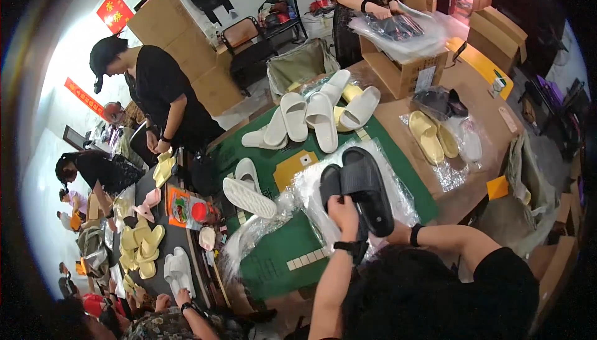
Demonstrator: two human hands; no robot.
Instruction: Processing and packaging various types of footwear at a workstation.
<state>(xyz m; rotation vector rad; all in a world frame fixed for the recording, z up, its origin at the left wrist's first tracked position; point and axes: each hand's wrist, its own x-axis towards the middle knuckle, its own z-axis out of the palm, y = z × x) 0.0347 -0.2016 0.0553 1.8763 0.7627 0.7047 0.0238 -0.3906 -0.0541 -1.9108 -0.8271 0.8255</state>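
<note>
At the near edge of the green-topped worktop (pixel 263 268), a person leans in over a pair of black slide sandals (pixel 367 184), and I take that pair as the middle of my clock. The left hand (pixel 344 215) has its fingers curled around the heel end of the left slide, grasping it. The right hand (pixel 400 233) is at the heel of the other slide, at five o'clock; its fingers are mostly hidden, so I cannot tell how tightly they grip. The two slides sit side by side, toes toward twelve, over a clear plastic bag (pixel 400 177) that shows around them. More crumpled clear plastic (pixel 264 223) trails off at eight o'clock.

At nine, a white slide (pixel 250 199) lies tipped, its ribbed sole showing, against its mate. At eleven there's a heap of white slides (pixel 321 119) with some yellow among them. At two, a yellow pair (pixel 428 137) rests on brown cardboard beside clear wrapping. Farther out at one o'clock, a co-worker's hands (pixel 380 10) work over clear bags (pixel 398 32) on top of a cardboard box (pixel 407 76). Between eight and nine, yellow slides (pixel 140 245) crowd a dark side worktop (pixel 160 235).
</note>
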